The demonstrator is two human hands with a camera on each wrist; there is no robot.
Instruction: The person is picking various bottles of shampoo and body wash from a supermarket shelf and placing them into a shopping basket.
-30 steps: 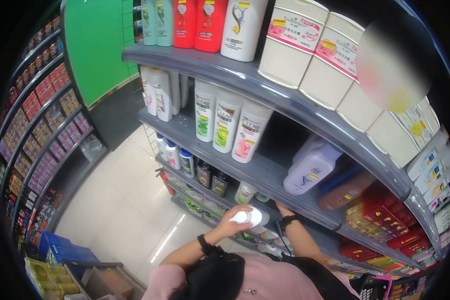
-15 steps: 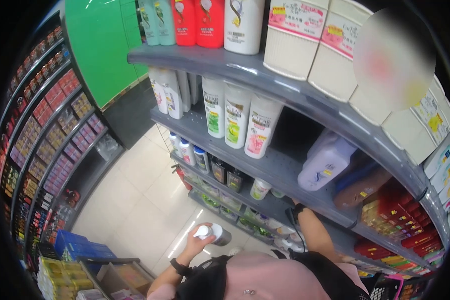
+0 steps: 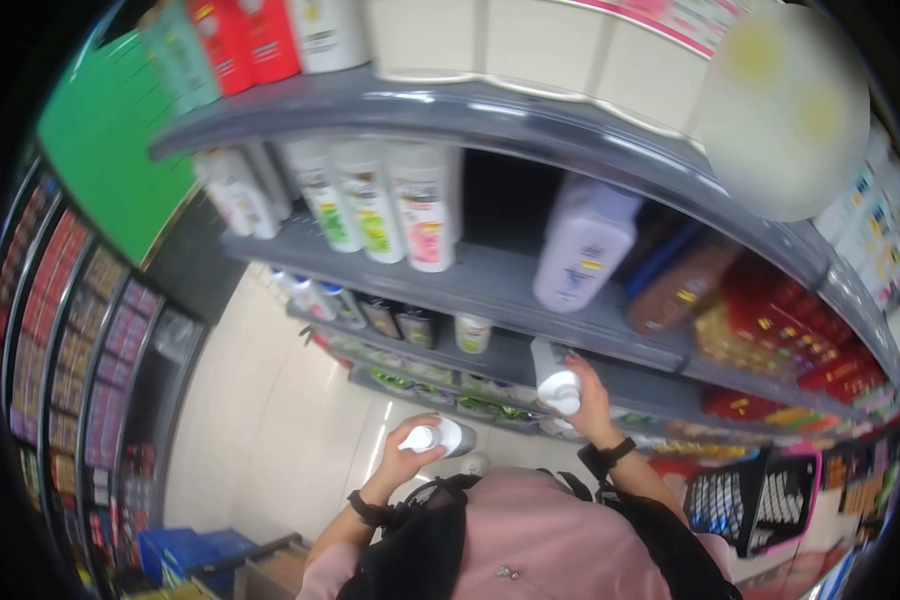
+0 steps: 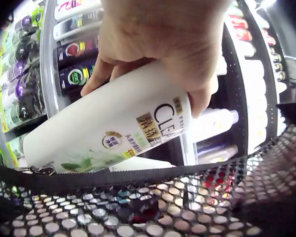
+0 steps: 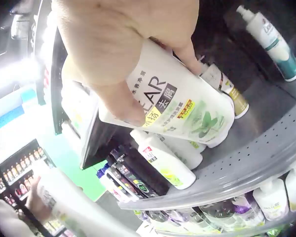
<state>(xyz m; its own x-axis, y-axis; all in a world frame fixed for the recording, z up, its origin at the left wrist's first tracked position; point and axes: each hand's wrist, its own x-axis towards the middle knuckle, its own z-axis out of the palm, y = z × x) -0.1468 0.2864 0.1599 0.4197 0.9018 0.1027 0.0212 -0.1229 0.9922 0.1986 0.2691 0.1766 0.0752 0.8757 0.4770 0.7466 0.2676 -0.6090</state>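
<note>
My left hand point(image 3: 402, 455) grips a white CLEAR shampoo bottle point(image 3: 454, 437) near its capped end, out over the aisle floor. In the left wrist view its thumb and fingers wrap the bottle point(image 4: 103, 123), label showing. At the front of the lower shelf my right hand point(image 3: 592, 408) grips a second white CLEAR bottle point(image 3: 550, 362), cap tilted towards me. Seen from the right wrist, this bottle point(image 5: 187, 101) has green leaves on its label and a small yellow-and-red tag. Behind it on the shelf stands another CLEAR bottle point(image 5: 164, 160).
Several white CLEAR bottles point(image 3: 425, 210) and a lavender bottle point(image 3: 582, 255) stand on the shelf above. The shelf's grey edge point(image 3: 610, 345) runs just over my right hand. A black shopping basket point(image 3: 760, 500) is at right; blue boxes point(image 3: 185, 553) sit at lower left.
My left hand has moved left, away from the shelf, with its bottle. The right hand, hidden under the upper shelf before, has come out holding a second bottle. The head view has shifted.
</note>
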